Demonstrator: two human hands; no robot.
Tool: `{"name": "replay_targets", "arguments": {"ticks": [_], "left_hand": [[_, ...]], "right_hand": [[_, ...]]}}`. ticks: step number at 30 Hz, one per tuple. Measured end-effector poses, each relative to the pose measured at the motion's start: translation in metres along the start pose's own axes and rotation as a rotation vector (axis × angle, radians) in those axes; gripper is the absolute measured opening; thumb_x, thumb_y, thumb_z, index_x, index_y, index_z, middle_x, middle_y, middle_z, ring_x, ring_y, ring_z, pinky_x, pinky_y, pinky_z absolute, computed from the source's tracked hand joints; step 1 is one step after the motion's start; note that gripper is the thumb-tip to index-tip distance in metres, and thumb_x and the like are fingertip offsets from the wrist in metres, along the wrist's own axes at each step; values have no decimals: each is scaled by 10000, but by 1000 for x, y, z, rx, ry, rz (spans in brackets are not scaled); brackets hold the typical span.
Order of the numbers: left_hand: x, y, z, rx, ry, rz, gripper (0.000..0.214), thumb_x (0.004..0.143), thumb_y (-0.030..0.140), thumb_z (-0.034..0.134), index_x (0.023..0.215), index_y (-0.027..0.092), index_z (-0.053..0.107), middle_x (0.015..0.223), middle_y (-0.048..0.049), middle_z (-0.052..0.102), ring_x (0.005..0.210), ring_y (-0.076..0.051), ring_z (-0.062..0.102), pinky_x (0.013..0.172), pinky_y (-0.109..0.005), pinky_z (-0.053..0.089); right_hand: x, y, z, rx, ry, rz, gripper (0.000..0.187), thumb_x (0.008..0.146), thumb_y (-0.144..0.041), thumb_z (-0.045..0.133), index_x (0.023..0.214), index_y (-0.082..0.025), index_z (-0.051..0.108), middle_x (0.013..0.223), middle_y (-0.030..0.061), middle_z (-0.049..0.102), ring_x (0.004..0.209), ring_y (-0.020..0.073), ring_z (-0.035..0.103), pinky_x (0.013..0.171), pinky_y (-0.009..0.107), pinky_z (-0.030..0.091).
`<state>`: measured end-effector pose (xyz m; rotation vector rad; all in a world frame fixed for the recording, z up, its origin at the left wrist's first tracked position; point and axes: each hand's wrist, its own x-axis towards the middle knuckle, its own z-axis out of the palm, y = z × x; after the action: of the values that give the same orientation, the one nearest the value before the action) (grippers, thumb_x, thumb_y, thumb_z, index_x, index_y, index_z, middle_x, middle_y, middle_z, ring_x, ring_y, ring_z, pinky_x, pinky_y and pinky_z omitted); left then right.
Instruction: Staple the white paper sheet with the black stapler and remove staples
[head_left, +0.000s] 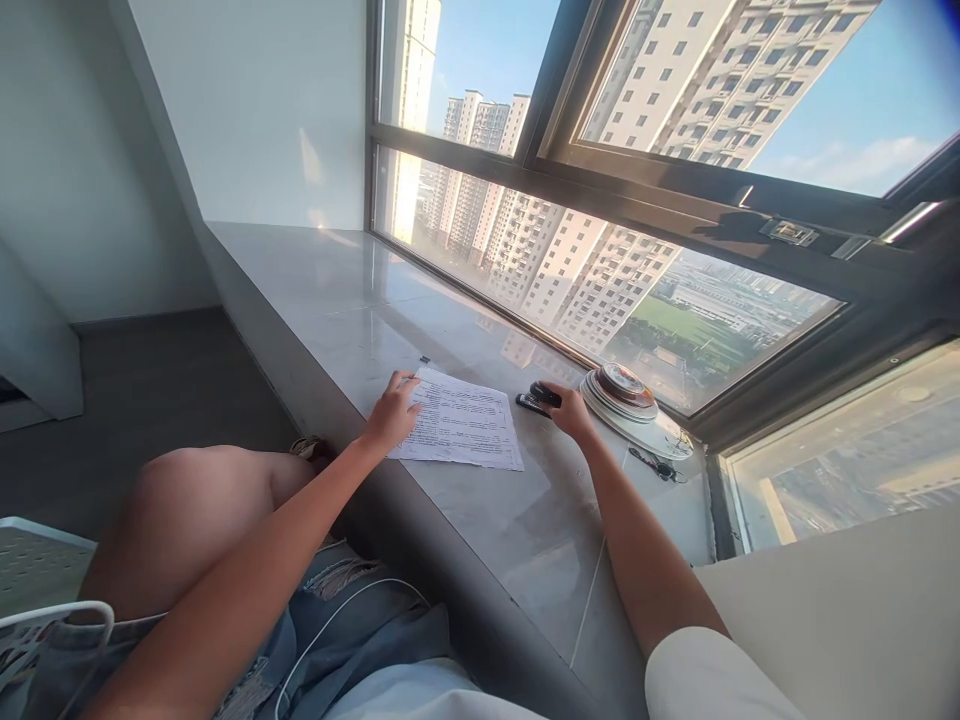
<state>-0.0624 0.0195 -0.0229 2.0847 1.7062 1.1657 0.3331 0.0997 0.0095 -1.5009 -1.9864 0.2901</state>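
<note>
A printed sheet of paper lies on the grey tiled window ledge. My left hand rests at its left edge, fingers apart, the fingertips and thumb touching the paper. To the right of the sheet, my right hand is closed around the rear end of a black stapler, which sits on or just above the ledge; its front end points left toward the paper. Beyond the paper's upper left corner is a small dark clip-like item.
A stack of plates stands by the window right of my right hand, with dark glasses-like objects beside it. The window ledge drops off at its front edge near my legs. A white cable crosses my lap.
</note>
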Motion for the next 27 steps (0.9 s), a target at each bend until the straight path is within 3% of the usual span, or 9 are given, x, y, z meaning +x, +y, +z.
{"name": "replay_targets", "arguments": {"ticks": [6,13,17,19,22,27], "left_hand": [[2,-2,-4,-93,76,31,536,846,118,662,1372,204,606,1432,-110,518,1276,-302,578,1054,-459,542],[5,1,-6,-127,55,-14,523,823,111,692,1339,182,642,1411,-125,551,1102,-280,651,984,-461,581],[6,1,-7,-143,72,-11,516,819,71,666,1323,177,651,1398,-122,563,1054,-258,657,956,-446,589],[6,0,-7,-153,74,-15,514,817,59,654,1317,176,655,1394,-120,565,1047,-251,657,939,-432,592],[7,-1,-7,-170,69,-13,510,824,59,637,1322,170,654,1399,-118,562,1072,-249,651,934,-414,591],[7,-1,-8,-178,64,-13,510,830,74,630,1330,175,652,1409,-112,562,1126,-259,640,971,-414,578]], "right_hand": [[3,-14,5,53,-87,-35,482,780,-207,706,1262,-224,714,1186,81,762,1130,338,699,1040,524,515],[-1,-28,4,125,-172,-110,426,794,-314,735,1213,-234,727,1122,58,773,1054,305,706,1002,477,523],[-3,-42,5,108,-178,-150,382,852,-459,716,1155,-228,733,1032,45,771,955,262,700,910,391,520],[-3,-48,7,118,-161,-136,428,930,-599,591,1026,-210,742,932,39,752,862,230,676,812,339,504],[-3,-54,15,71,-80,-30,725,975,-768,293,725,-189,650,706,41,656,695,196,599,676,307,441],[-5,-57,30,-186,29,-44,766,997,-746,87,590,-221,468,645,65,581,657,200,547,651,317,375]]}}
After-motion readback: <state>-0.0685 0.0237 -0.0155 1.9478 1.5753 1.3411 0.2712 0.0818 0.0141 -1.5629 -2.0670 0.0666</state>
